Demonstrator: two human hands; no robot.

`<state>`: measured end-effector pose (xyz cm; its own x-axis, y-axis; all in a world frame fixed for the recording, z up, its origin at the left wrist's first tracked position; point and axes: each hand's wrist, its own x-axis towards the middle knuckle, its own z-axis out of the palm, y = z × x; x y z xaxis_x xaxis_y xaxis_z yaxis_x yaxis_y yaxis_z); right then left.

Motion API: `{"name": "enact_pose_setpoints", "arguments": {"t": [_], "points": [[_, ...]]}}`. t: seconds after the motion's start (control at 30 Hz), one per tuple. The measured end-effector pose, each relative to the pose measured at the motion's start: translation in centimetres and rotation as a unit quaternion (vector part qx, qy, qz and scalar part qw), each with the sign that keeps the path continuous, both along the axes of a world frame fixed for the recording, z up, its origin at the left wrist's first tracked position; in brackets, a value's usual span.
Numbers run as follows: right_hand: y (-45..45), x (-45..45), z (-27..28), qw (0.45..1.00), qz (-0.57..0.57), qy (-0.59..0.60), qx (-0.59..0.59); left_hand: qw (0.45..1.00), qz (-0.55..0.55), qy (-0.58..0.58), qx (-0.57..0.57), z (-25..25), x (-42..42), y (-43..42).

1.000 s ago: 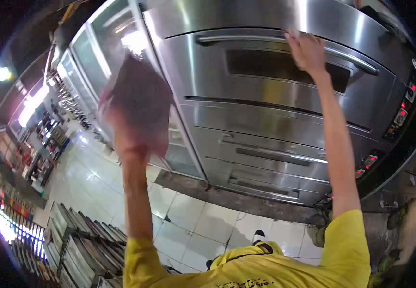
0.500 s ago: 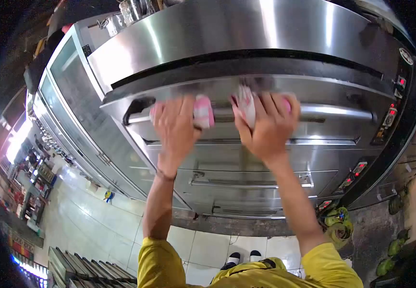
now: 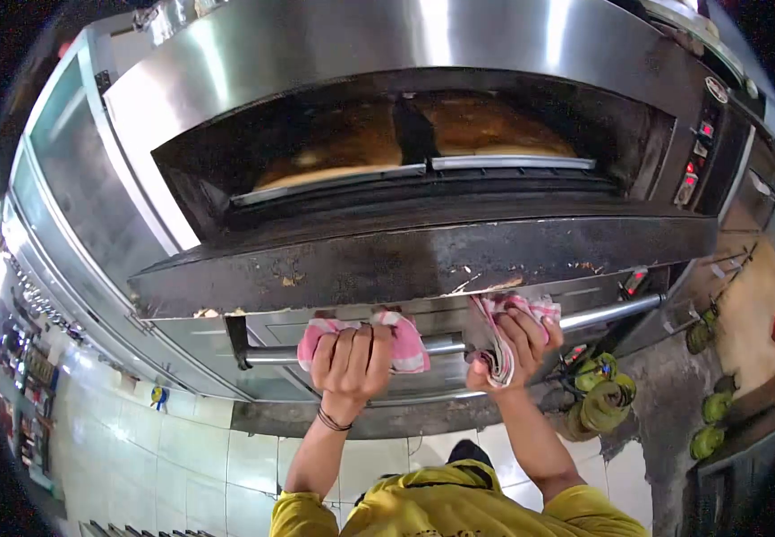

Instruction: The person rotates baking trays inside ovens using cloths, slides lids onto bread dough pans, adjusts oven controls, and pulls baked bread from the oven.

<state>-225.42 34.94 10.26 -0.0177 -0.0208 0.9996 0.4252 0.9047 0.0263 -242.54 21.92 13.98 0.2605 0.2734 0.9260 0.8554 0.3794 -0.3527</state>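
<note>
A steel deck oven has its top door [image 3: 423, 259] lowered, showing the dark inner face. Along the door's front runs a round metal handle [image 3: 611, 313]. My left hand [image 3: 352, 360] is closed around that handle through a pink-and-white checked cloth [image 3: 411, 347]. Farther right, my right hand [image 3: 523, 349] grips the same bar with a second checked cloth [image 3: 495, 351], bunched under the fingers. Inside the chamber, two trays [image 3: 513, 163] sit side by side, with browned, bread-like food [image 3: 343, 174] on or above them; the view there is dim and partly blurred.
A glass-doored cabinet [image 3: 92, 152] stands against the oven's left side. The control panel [image 3: 696, 161] with red lights is at the right. Green gas cylinders [image 3: 604, 394] stand on the floor at right. Rack edges [image 3: 137, 530] show at the lower left.
Both hands have pulled the handle down and toward me. The oven door has swung from nearly shut to open, and the trays inside have come into view.
</note>
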Motion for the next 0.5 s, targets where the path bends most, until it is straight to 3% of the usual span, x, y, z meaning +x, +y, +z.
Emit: {"name": "enact_pose_setpoints", "arguments": {"t": [0.4, 0.5], "points": [[-0.7, -1.0, -2.9, 0.999, -0.006, 0.038, -0.026, 0.999, -0.010, 0.032, 0.024, -0.1, -1.0, 0.0], [-1.3, 0.3, -4.9, 0.997, -0.004, -0.014, -0.076, 0.998, -0.003, 0.055, 0.027, 1.6, -1.3, 0.0]]}}
